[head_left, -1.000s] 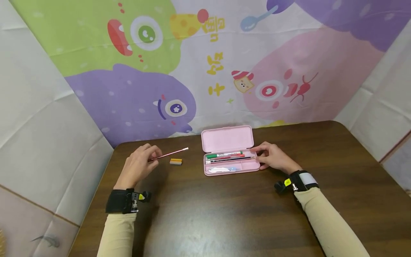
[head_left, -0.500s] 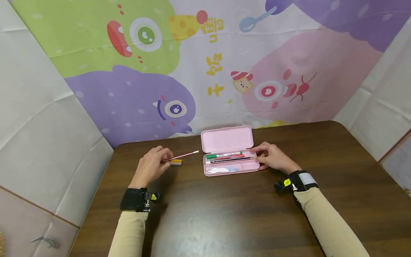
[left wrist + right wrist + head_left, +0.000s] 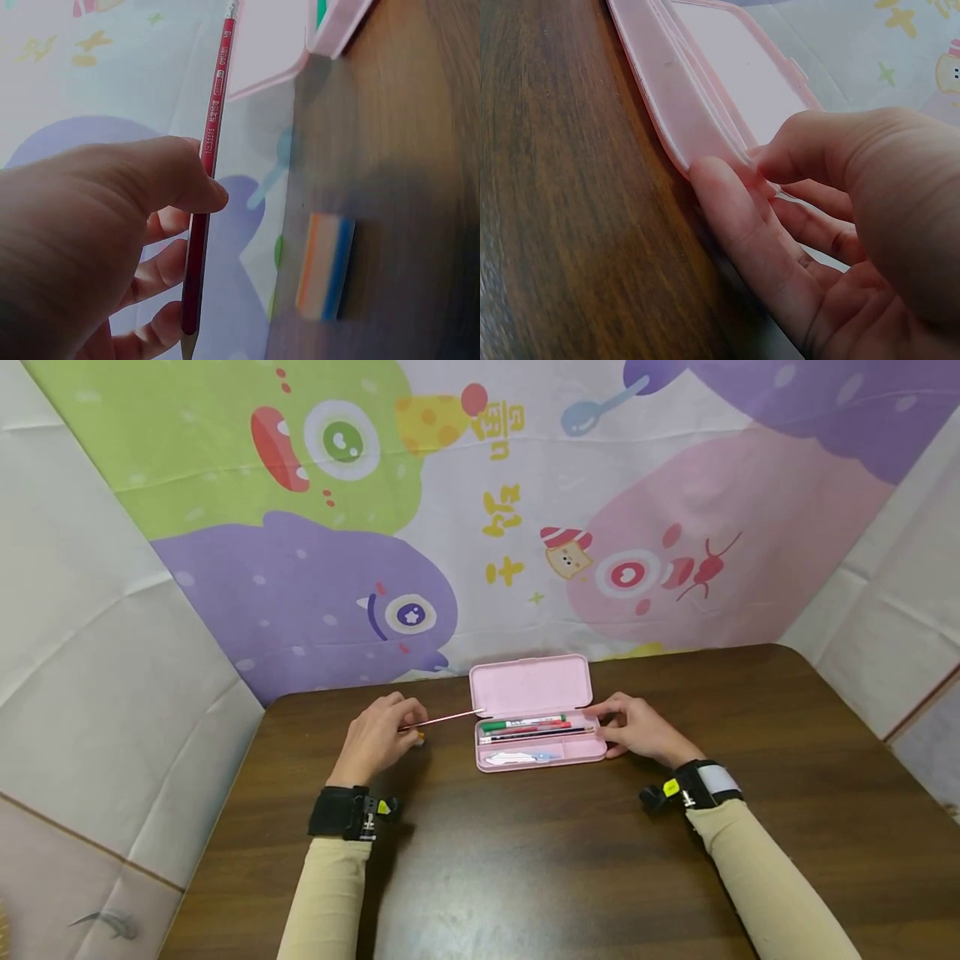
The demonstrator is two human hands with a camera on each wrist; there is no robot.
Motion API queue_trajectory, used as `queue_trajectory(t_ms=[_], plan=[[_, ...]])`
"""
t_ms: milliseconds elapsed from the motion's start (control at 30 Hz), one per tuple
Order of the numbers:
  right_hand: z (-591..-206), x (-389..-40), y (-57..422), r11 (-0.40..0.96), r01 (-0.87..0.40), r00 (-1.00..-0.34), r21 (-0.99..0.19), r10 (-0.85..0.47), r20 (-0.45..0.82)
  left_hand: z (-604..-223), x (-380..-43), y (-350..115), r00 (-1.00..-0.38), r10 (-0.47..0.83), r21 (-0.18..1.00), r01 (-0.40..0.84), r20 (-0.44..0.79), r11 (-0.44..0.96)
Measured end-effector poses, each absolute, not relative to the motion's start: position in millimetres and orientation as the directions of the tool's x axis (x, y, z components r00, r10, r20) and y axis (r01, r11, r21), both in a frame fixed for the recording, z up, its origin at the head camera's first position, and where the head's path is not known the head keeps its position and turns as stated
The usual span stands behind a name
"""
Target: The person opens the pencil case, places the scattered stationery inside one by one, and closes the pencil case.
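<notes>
My left hand (image 3: 378, 735) pinches a red pencil (image 3: 215, 112) between thumb and fingers, above the table. The pencil's pale-capped end points right and overlaps the lower left corner of the pink pencil case's lid (image 3: 530, 687) in the head view; its sharpened tip shows low in the left wrist view. Gripping the right end of the pencil case (image 3: 585, 748) is my right hand (image 3: 641, 728), thumb on the rim and fingers at the outer wall. Inside the opened case lie a green marker (image 3: 495, 725), a dark pencil (image 3: 525, 736), a red pen or pencil and a light-blue-and-white item (image 3: 517, 757).
An eraser (image 3: 326, 266) with orange, white and blue bands lies on the table below the left hand, mostly hidden in the head view. The brown tabletop (image 3: 495, 860) meets a cartoon-printed cloth (image 3: 495, 635) at its back edge.
My left hand has moved right with the red pencil, passing over the eraser, so the pencil's capped end now reaches the case's lid. The right hand stays on the case.
</notes>
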State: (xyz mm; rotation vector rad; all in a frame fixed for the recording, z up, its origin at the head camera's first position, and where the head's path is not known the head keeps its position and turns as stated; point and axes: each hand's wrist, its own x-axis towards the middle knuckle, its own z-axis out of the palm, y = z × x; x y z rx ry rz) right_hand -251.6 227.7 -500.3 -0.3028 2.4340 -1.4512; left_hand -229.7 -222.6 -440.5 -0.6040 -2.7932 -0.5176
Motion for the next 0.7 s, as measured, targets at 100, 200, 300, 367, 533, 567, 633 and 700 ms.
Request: queue_trajectory(t_ms=[100, 200, 300, 367, 533, 567, 633, 700], plan=[[-499, -251, 228, 0.469, -0.03, -0.936, -0.883, -0.323, -0.139, -440, -232, -213, -0.89, 0.352, 0.294, 0.432, 0.289, 0.852], [-498, -251, 229, 0.473, -0.035, -0.936, -0.88, -0.325, -0.138, -441, -235, -204, -0.894, 0.351, 0.299, 0.428, 0.279, 0.853], [-497, -251, 229, 0.477, -0.044, -0.935, -0.878, -0.33, -0.133, -440, -237, -196, -0.897, 0.351, 0.311, 0.426, 0.27, 0.849], [-496, -251, 229, 0.48, -0.052, -0.934, -0.876, -0.335, -0.128, -441, -237, -191, -0.897, 0.353, 0.316, 0.428, 0.267, 0.847], [-497, -251, 228, 0.484, -0.065, -0.932, -0.873, -0.342, -0.12, -442, -238, -177, -0.893, 0.362, 0.321, 0.437, 0.269, 0.84], [-497, -251, 228, 0.485, -0.061, -0.933, -0.872, -0.339, -0.123, -443, -239, -174, -0.892, 0.363, 0.321, 0.439, 0.269, 0.839], [-497, -251, 228, 0.484, -0.058, -0.933, -0.873, -0.337, -0.126, -444, -240, -169, -0.892, 0.365, 0.325, 0.439, 0.266, 0.838], [-497, -251, 228, 0.485, -0.053, -0.933, -0.873, -0.336, -0.13, -445, -241, -164, -0.892, 0.366, 0.33, 0.44, 0.265, 0.835]])
